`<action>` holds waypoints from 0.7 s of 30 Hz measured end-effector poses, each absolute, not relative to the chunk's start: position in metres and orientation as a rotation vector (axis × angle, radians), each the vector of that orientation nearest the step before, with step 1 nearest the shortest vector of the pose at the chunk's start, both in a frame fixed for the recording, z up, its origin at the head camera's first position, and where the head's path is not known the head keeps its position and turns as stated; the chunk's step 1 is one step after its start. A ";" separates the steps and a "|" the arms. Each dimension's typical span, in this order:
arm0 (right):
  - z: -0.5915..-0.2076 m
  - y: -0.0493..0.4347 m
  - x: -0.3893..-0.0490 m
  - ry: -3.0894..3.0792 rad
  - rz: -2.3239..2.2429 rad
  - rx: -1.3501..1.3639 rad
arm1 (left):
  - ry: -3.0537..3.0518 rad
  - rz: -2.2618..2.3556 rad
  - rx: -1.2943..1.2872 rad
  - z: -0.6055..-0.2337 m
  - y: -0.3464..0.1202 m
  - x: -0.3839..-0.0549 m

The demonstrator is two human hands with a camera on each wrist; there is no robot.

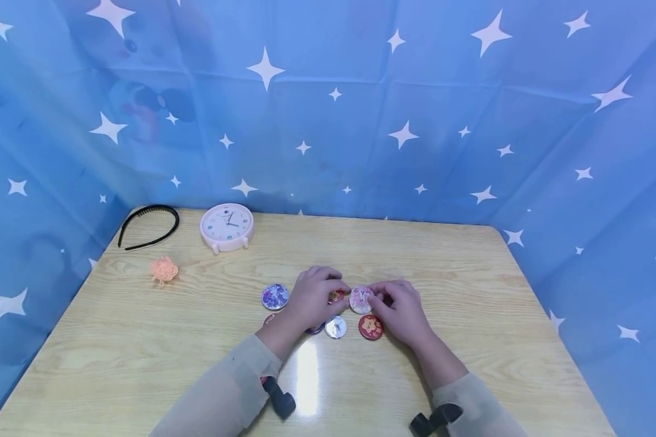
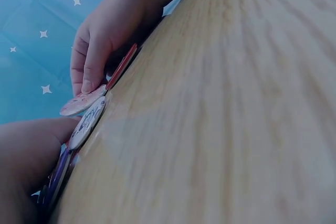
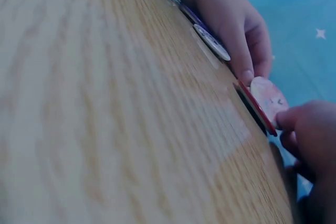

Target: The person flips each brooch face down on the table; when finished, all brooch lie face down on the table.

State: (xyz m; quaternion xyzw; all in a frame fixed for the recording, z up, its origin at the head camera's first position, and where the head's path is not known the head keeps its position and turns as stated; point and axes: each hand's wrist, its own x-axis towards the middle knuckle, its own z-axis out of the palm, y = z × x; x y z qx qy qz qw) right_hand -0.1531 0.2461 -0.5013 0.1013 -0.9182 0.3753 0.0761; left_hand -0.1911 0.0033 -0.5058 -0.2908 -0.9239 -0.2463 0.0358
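A round pink-and-white badge (image 1: 361, 300) is tilted up from the table, and my right hand (image 1: 401, 309) pinches its right edge between thumb and fingers. At that badge's left edge are the fingertips of my left hand (image 1: 314, 297); whether they grip it is unclear. Between the left thumb and index finger shows a red-and-gold badge (image 1: 336, 296), partly hidden. In front lie a white badge (image 1: 336, 327) and a red badge with a yellow star (image 1: 371, 327). The left wrist view shows the pink badge (image 2: 83, 102) just above the white badge (image 2: 87, 123).
Left of my hands lies a purple-and-white badge (image 1: 275, 296). A dark blue badge (image 1: 315, 329) and a reddish badge (image 1: 269, 318) are partly covered by my left arm. Farther back are a pink clock (image 1: 227, 226), a black headband (image 1: 149, 209) and a peach yarn bundle (image 1: 164, 269).
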 end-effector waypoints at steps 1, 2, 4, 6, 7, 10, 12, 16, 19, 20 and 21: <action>-0.501 0.246 -0.153 -2.763 1.145 0.284 | -2.838 -0.754 -0.895 -0.506 0.003 -0.192; -0.501 0.246 -0.153 -2.769 1.166 0.263 | -2.834 -0.759 -0.896 -0.507 0.003 -0.192; -0.501 0.245 -0.153 -2.774 1.207 0.221 | -2.820 -0.774 -0.904 -0.508 0.003 -0.193; -0.500 0.245 -0.153 -2.772 1.237 0.181 | -2.797 -0.795 -0.918 -0.509 0.003 -0.193; -0.499 0.245 -0.153 -2.767 1.249 0.170 | -2.784 -0.805 -0.927 -0.509 0.003 -0.194; -0.498 0.245 -0.153 -2.750 1.268 0.170 | -2.734 -0.846 -0.954 -0.509 0.002 -0.194; -0.498 0.245 -0.153 -2.737 1.280 0.175 | -2.713 -0.873 -0.963 -0.509 0.002 -0.193; -0.498 0.246 -0.153 -2.700 1.304 0.188 | -2.683 -0.923 -0.973 -0.508 0.002 -0.193; -0.499 0.246 -0.154 -2.685 1.310 0.196 | -2.674 -0.934 -0.967 -0.507 0.003 -0.193; -0.499 0.246 -0.154 -2.681 1.312 0.200 | -2.671 -0.935 -0.964 -0.506 0.003 -0.193; -0.499 0.246 -0.154 -2.678 1.316 0.201 | -2.671 -0.934 -0.960 -0.506 0.003 -0.193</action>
